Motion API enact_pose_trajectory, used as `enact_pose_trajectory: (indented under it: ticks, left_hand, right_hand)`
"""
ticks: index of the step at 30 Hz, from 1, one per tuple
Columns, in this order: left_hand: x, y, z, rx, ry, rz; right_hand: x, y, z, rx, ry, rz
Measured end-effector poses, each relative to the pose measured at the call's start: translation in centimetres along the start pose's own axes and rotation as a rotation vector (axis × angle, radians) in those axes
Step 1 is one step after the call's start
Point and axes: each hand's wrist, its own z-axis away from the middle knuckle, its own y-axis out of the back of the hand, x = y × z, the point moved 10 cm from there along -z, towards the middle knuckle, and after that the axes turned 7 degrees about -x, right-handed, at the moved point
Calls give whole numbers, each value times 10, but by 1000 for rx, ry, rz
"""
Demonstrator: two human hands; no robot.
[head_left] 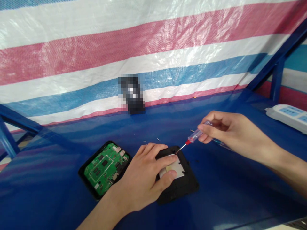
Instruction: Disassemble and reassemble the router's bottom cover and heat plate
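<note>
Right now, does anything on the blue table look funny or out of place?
Yes, some tiny screws lie loose on the blue table, above the left hand. The green circuit board also sits uncovered in its black case.

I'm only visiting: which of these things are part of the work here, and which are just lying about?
Part of the work: left hand pressing black plastic casing with its pale plate; right hand holding a clear-handled screwdriver; green circuit board; small screws.

Lying about: white power strip; blurred black object.
</note>
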Motion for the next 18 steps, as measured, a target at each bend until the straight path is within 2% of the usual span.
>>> enact_pose_trajectory:
  ticks: [5,8,13,18]
  left_hand:
    - [-1,0,-1,-9,5,-1]
    - [-1,0,-1,-12,7,-6]
    - [0,0,0,-9,-2,-27]
    - [-1,-1,0,2,-15,-40]
  right_hand:
    - [0,0,-2,-30,30,25]
    - [-7,-3,-7,-91,47,85]
    - [-33,-13,-16,-216,64,237]
    - [-62,-23,-21,-249,130,400]
